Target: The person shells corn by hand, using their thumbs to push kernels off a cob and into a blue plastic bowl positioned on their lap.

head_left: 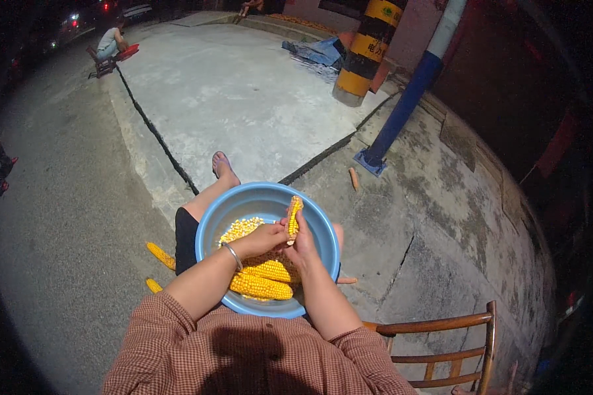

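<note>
A partly shelled ear of corn [294, 221] stands nearly upright in my right hand [304, 242], with bare cob showing along its left side. My left hand [263, 240], a silver bangle at its wrist, has its fingers against the lower left of the same ear; the fingertips are partly hidden. Both hands are over a blue plastic basin [267, 190] resting on my lap. Inside it, loose yellow kernels [244, 227] lie at the left, and whole corn ears [261, 286] lie nearest me, partly covered by my forearms.
Two corn ears [160, 255] lie on the ground at my left. A bare cob [354, 178] is near the blue pole [400, 113]; another cob [347, 280] lies right of the basin. A wooden chair [437, 328] stands at my right. Far left, a person [109, 42] sits by a red basin [128, 52].
</note>
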The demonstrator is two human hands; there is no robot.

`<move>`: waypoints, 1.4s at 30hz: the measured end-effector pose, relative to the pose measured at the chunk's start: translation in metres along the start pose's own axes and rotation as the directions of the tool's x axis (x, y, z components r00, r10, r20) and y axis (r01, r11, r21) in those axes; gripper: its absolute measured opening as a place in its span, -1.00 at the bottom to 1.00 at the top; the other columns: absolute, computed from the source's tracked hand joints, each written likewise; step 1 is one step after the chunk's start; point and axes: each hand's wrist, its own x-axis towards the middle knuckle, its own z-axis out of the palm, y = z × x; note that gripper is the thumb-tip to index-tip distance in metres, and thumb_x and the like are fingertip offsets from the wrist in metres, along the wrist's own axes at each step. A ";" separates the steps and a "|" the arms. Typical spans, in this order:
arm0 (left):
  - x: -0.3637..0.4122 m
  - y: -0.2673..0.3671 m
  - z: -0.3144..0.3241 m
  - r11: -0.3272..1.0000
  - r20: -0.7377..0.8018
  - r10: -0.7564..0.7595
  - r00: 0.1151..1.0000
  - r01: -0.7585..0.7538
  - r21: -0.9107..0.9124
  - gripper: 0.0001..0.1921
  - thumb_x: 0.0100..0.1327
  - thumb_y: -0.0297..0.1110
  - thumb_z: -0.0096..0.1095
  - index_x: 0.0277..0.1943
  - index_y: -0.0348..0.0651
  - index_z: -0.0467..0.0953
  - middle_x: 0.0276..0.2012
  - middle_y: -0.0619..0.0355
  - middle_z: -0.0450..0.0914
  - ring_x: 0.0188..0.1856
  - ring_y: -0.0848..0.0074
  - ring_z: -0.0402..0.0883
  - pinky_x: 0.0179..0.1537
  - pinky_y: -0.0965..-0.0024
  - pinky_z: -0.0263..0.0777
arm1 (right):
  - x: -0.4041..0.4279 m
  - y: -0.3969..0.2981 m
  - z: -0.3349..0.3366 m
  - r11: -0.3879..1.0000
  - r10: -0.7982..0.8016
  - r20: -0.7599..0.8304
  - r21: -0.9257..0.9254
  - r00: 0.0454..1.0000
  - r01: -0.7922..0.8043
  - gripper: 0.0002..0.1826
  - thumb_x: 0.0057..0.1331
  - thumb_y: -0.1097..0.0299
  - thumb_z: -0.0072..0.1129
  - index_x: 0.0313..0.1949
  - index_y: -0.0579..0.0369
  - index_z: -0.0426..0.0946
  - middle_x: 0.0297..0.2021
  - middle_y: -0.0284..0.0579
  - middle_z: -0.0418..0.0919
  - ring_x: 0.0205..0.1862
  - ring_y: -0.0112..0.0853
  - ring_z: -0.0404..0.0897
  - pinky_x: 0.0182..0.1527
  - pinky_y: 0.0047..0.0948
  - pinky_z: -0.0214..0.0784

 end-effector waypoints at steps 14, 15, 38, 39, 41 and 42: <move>-0.005 0.005 0.005 0.980 -0.044 -0.027 0.999 0.035 0.195 -0.67 0.19 -0.21 -0.15 -0.34 -0.38 0.41 -0.55 0.09 0.47 -0.53 0.48 0.45 -0.46 0.45 0.32 | 0.004 0.012 0.007 0.839 -0.401 -0.069 -0.427 0.914 0.336 -0.76 0.28 0.25 -0.10 -0.15 0.09 0.21 -0.47 -0.22 0.37 -0.48 -0.50 0.42 -0.46 -0.56 0.33; -0.004 0.001 0.004 0.950 -0.047 -0.040 0.998 0.053 0.307 -0.66 0.18 -0.22 -0.17 -0.34 -0.40 0.40 -0.57 0.05 0.48 -0.53 0.43 0.47 -0.46 0.43 0.33 | -0.001 0.012 0.013 0.787 -0.444 -0.048 -0.498 0.895 0.364 -0.76 0.27 0.27 -0.09 -0.14 0.09 0.21 -0.47 -0.22 0.37 -0.51 -0.51 0.41 -0.51 -0.55 0.32; -0.004 0.008 -0.008 0.997 0.082 0.004 0.997 0.003 -0.083 -0.71 0.25 -0.16 -0.01 -0.33 -0.26 0.45 -0.46 0.25 0.47 -0.46 0.66 0.41 -0.42 0.62 0.31 | -0.005 -0.008 0.005 0.994 0.102 0.084 0.037 0.991 -0.106 -0.47 0.25 -0.21 -0.36 -0.04 -0.11 0.30 -0.32 -0.28 0.46 -0.30 -0.38 0.47 -0.49 -0.31 0.25; -0.005 0.010 -0.010 0.997 0.103 0.011 0.995 -0.003 -0.077 -0.72 0.26 -0.17 -0.02 -0.32 -0.26 0.45 -0.45 0.25 0.47 -0.47 0.66 0.41 -0.42 0.61 0.31 | -0.006 -0.009 0.006 0.994 0.103 0.081 0.039 0.991 -0.107 -0.47 0.25 -0.21 -0.36 -0.04 -0.11 0.30 -0.32 -0.28 0.46 -0.30 -0.38 0.47 -0.49 -0.31 0.25; -0.005 0.014 -0.012 0.989 0.096 -0.044 0.994 0.057 -0.139 -0.72 0.25 -0.19 -0.03 -0.33 -0.27 0.46 -0.45 0.23 0.48 -0.46 0.65 0.42 -0.41 0.58 0.31 | -0.007 -0.011 0.007 0.993 0.106 0.102 0.038 0.989 -0.110 -0.49 0.27 -0.17 -0.37 -0.03 -0.11 0.30 -0.33 -0.28 0.45 -0.30 -0.38 0.47 -0.49 -0.31 0.27; -0.004 0.013 -0.015 0.983 0.092 -0.087 0.992 0.100 -0.152 -0.73 0.23 -0.21 -0.02 -0.30 -0.28 0.46 -0.43 0.25 0.48 -0.44 0.65 0.42 -0.40 0.59 0.30 | -0.006 -0.010 0.006 0.993 0.105 0.100 0.040 0.989 -0.109 -0.49 0.27 -0.17 -0.37 -0.03 -0.11 0.30 -0.33 -0.28 0.45 -0.30 -0.38 0.47 -0.49 -0.31 0.27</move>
